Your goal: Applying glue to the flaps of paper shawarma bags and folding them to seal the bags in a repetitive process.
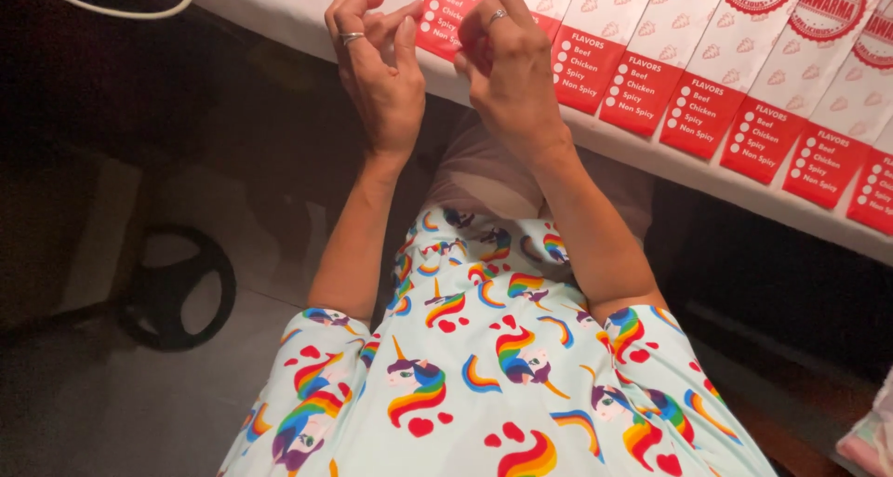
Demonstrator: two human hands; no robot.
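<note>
A row of flat paper sleeves [651, 59], white with red printed ends, lies overlapping like shingles along the pale worktop [651, 156], whose straight front edge runs from about ten o'clock down to four o'clock across the view. The paper looks thin and smooth, each piece a long narrow rectangle with a small checklist panel on its red end.

The left hand [377, 68] hangs just off the worktop edge at eleven o'clock, a ring on one finger, its fingers curled loosely with thumb and fingertips apart, holding nothing that can be seen. The right hand [507, 63] sits at twelve o'clock over the leftmost sleeve [442, 17]; its fingers bend inward, a ring showing, and its grip seems pinched at the red corner of that sleeve, though the fingertips are hidden behind the knuckles, so contact cannot be told for sure.

Below the hands, both forearms lead back to a soft fabric garment [493, 375] printed with rainbow unicorns and red hearts. A white cable [102, 7] curves at ten o'clock. On the dim floor at eight o'clock lies a dark round wheel-like base [177, 286], well apart from the hands. Open room lies left of the left hand, off the worktop.
</note>
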